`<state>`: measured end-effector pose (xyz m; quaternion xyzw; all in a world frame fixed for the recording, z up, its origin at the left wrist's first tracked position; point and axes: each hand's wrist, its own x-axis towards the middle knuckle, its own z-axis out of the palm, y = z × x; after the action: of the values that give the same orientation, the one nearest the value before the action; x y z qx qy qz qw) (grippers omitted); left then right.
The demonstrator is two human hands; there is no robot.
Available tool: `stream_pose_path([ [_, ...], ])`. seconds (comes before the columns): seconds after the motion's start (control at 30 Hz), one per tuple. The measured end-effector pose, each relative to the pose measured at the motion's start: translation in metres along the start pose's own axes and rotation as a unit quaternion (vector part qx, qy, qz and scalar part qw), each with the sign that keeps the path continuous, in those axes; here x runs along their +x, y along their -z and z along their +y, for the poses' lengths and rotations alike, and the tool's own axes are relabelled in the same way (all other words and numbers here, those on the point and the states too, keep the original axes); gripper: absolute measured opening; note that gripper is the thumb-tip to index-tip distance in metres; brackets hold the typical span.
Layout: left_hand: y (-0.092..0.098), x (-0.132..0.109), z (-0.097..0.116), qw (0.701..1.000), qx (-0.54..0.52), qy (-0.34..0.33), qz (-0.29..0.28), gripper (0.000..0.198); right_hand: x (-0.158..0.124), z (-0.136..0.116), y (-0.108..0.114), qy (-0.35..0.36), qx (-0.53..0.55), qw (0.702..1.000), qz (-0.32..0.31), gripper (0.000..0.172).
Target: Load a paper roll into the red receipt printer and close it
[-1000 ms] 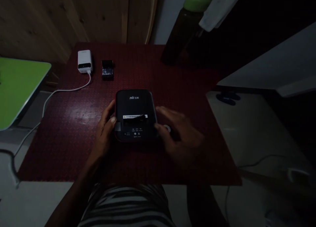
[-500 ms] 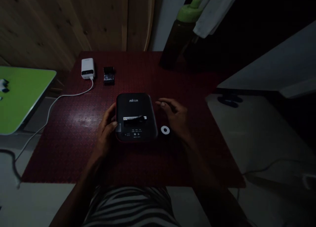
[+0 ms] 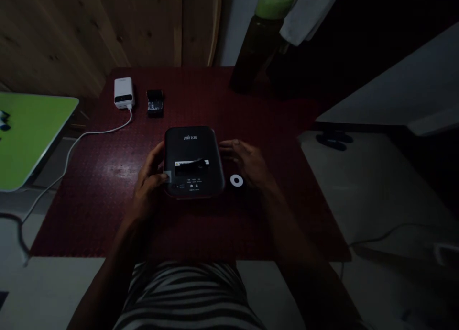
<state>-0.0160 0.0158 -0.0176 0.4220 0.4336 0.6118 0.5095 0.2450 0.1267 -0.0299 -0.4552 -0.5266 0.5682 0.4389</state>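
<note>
A black rectangular device (image 3: 193,150) with rounded corners and white print lies on the dark red table (image 3: 107,215). Across its label rests a dark strip (image 3: 190,166). My left hand (image 3: 148,184) grips the device's left side, thumb on the top face near a small clear sticker. At the right side my right hand (image 3: 247,162) has its fingers stretched toward the device's edge; whether the fingertips touch it is too dark to tell. Just below the right hand sits a white ring (image 3: 236,180) on something dark.
A white power bank (image 3: 124,92) with a white cable and a small black object (image 3: 155,103) are at the back left. A green-capped bottle (image 3: 256,43) stands at the back right. A green table (image 3: 36,134) is at far left.
My right hand's fingers have gone from pinched together to stretched out, nearer the device's right edge. The whole view has shifted slightly. My left hand keeps its hold.
</note>
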Motion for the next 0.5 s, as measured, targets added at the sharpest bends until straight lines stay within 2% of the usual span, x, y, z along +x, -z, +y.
stream_pose_path([
  [0.23, -0.009, -0.009, 0.014, 0.998, 0.01, 0.054, 0.006, 0.08, -0.012, -0.009, 0.003, -0.087, 0.075, 0.991, -0.061, 0.07],
  [0.37, -0.015, -0.011, 0.022, 0.996, -0.005, 0.081, 0.02, 0.082, -0.019, -0.014, 0.007, -0.099, 0.019, 0.992, -0.072, 0.072],
  [0.5, -0.016, -0.012, 0.022, 0.996, 0.011, 0.081, 0.038, 0.082, -0.024, -0.018, 0.004, -0.094, -0.048, 0.993, -0.054, 0.07],
])
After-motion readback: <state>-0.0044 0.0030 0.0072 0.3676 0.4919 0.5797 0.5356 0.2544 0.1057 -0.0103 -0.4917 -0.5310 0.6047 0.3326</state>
